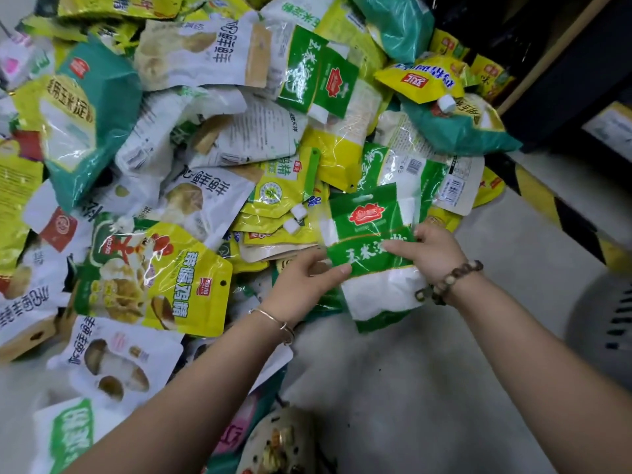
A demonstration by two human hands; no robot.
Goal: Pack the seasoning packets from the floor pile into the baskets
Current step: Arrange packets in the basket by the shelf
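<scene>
A big pile of seasoning packets [191,159] covers the floor across the left and top of the head view. At its near right edge lies a green-and-white packet [372,241] with a red logo and white powder showing. My left hand [304,275] pinches the packet's left edge between thumb and fingers. My right hand [431,251], with a bead bracelet on the wrist, grips its right side, fingers curled over the green band. The packet is slightly raised and folded between both hands.
Bare grey floor [410,388] lies below the hands. A grey slotted basket [605,316] shows at the right edge. A yellow-and-black floor stripe [547,200] and dark shelving [564,63] run along the upper right. A large yellow chicken-powder bag [154,278] lies left of my left hand.
</scene>
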